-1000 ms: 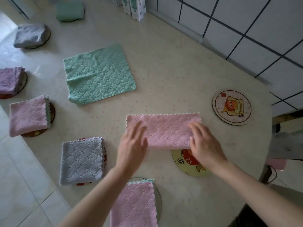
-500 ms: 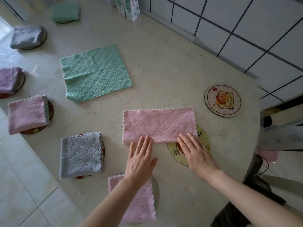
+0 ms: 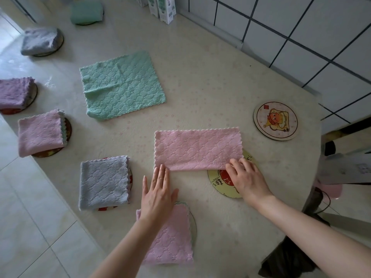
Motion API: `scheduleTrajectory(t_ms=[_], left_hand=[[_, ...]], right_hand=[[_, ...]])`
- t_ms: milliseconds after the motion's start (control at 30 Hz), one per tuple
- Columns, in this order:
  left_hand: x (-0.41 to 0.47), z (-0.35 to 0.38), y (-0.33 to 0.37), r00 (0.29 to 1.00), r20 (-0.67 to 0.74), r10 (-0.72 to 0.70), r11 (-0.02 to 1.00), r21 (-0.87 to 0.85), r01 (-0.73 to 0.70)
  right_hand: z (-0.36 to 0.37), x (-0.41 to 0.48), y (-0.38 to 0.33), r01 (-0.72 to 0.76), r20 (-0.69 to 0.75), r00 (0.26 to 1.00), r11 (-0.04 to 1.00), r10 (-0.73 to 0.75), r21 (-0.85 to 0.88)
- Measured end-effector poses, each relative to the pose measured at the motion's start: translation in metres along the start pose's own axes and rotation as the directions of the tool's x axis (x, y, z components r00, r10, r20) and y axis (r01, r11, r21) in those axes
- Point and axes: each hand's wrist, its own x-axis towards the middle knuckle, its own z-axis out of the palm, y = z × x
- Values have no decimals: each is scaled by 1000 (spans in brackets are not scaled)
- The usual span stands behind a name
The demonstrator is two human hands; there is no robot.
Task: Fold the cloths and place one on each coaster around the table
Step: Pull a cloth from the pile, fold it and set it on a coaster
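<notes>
1. Now the pink cloth (image 3: 197, 149) lies on the table (image 3: 200, 77), folded once into a long strip.
2. The left hand (image 3: 158, 195) is flat with straight fingers, and its fingertips touch the near left corner of the pink cloth.
3. The right hand (image 3: 247, 179) has bent fingers and pinches the near right corner of the pink cloth.
4. The yellow coaster (image 3: 220, 184) lies under that corner, partly covered by the pink cloth and by the right hand.
5. The bare coaster (image 3: 276, 120) lies to the far right of the pink cloth, apart from it.
6. The green cloth (image 3: 122, 85) lies flat and unfolded to the far left of the pink cloth.
7. The grey cloth (image 3: 103, 181) sits folded on a red coaster (image 3: 107, 208), left of the pink cloth.
8. The second cloth (image 3: 170, 237), pink and folded, lies nearer than the pink cloth, partly under the left forearm.
</notes>
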Motion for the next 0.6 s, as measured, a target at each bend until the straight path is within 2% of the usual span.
scheduleTrajectory(t_ms=[233, 367, 500, 600], left_hand=[[2, 0, -2, 1000, 5, 7, 1000, 6, -7], [12, -3, -10, 999, -9, 39, 999, 20, -39], [32, -17, -9, 999, 35, -2, 1000, 16, 1], [33, -28, 12, 983, 89, 161, 986, -50, -157]], right_hand=[[-4, 17, -2, -27, -65, 998, 998, 22, -65], [-9, 14, 4, 22, -166, 986, 999, -28, -37], [-22, 1, -8, 76, -270, 961, 996, -60, 52], [-34, -15, -30, 145, -289, 953, 977, -96, 156]])
